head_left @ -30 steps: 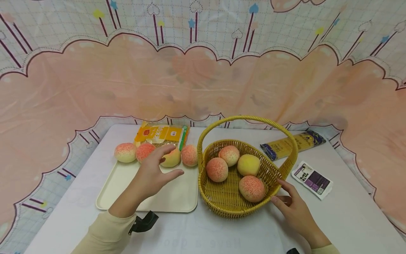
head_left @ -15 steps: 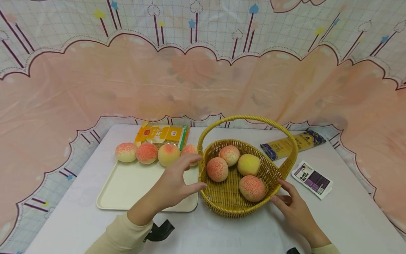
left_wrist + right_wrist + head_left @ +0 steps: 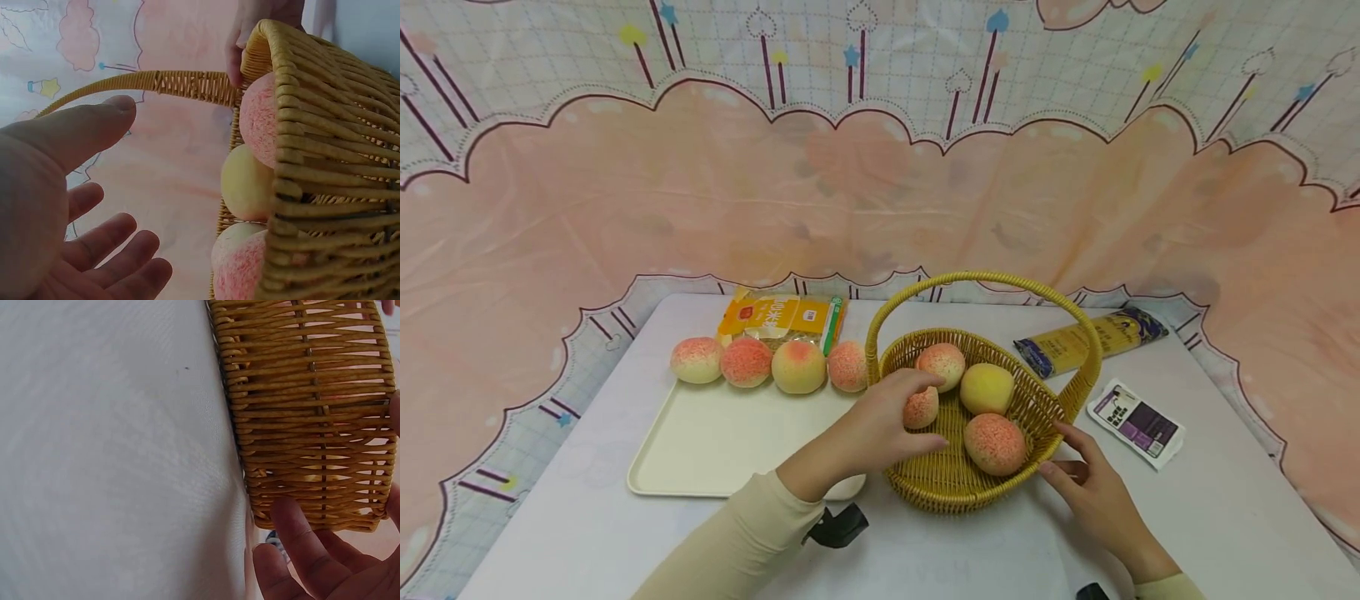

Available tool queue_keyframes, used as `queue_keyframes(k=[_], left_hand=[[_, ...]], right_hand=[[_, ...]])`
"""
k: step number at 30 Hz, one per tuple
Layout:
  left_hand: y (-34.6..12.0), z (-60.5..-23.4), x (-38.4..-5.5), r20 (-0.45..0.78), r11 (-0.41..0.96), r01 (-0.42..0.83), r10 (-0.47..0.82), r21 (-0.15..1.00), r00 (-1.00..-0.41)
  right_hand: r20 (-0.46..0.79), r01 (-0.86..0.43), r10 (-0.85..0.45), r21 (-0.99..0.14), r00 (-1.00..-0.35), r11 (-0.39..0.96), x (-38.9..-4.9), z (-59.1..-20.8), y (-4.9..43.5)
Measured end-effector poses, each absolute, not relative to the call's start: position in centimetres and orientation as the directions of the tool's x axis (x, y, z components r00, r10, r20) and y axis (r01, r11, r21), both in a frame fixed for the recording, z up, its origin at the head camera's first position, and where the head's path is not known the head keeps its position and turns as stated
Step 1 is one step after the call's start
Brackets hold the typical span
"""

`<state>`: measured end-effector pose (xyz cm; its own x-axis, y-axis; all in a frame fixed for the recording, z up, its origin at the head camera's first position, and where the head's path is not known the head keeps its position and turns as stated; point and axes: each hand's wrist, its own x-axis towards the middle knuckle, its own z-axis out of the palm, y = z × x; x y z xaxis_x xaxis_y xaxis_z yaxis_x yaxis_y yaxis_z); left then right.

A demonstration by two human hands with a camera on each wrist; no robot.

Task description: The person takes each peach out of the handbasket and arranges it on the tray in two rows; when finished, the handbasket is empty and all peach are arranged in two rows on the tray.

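The wicker basket (image 3: 943, 500) stands upright, its tall handle (image 3: 977, 277) arching above it. Inside lie several toy-like peaches: a pink one (image 3: 996, 444), a yellow one (image 3: 987, 389), a pale red one (image 3: 943, 363) and another red peach (image 3: 921, 408) partly hidden by my left hand. My left hand (image 3: 880, 425) hovers over the basket's left rim with thumb and fingers spread, holding nothing; the left wrist view shows a gap between it and the fruit. My right hand (image 3: 1097, 496) holds the basket's right side, thumb and forefinger at the rim, other fingers on the outer wall (image 3: 312, 425).
A cream tray (image 3: 730, 442) lies left of the basket, with several peaches (image 3: 798, 367) in a row along its far edge. Behind them sits an orange food packet (image 3: 782, 317). A noodle packet (image 3: 1093, 340) and a white-and-purple sachet (image 3: 1137, 423) lie at right.
My left hand has moved right, from above the tray to over the basket, staying spread and holding nothing. My right hand and the peaches have kept their places.
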<state>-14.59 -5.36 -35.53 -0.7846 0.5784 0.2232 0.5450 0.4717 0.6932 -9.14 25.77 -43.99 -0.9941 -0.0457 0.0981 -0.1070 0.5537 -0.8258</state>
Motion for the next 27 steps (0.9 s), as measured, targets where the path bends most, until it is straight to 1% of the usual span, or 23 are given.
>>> queue_keyframes(k=[9,16,21,27], left_hand=[[-2.5,-36.2,-16.5,0.131,0.505,0.535,0.632,0.678,-0.763],[-0.9,-37.3,-16.8,0.041,0.528,0.474,0.636,0.705,-0.770],[0.0,-38.1,-16.9,0.012,0.561,0.458,0.624,0.689,-0.782],[0.6,-38.5,-16.9,-0.005,0.569,0.453,0.627,0.686,-0.779]], right_hand=[[0.101,-0.111,-0.049,-0.825,-0.994,0.554,-9.2,-44.0,25.8],[0.092,-0.100,-0.043,-0.824,-0.995,0.557,-9.1,-44.0,25.8],[0.093,-0.103,-0.045,-0.829,-0.995,0.550,-9.2,-44.0,25.8],[0.100,-0.110,-0.048,-0.829,-0.994,0.549,-9.2,-44.1,25.8]])
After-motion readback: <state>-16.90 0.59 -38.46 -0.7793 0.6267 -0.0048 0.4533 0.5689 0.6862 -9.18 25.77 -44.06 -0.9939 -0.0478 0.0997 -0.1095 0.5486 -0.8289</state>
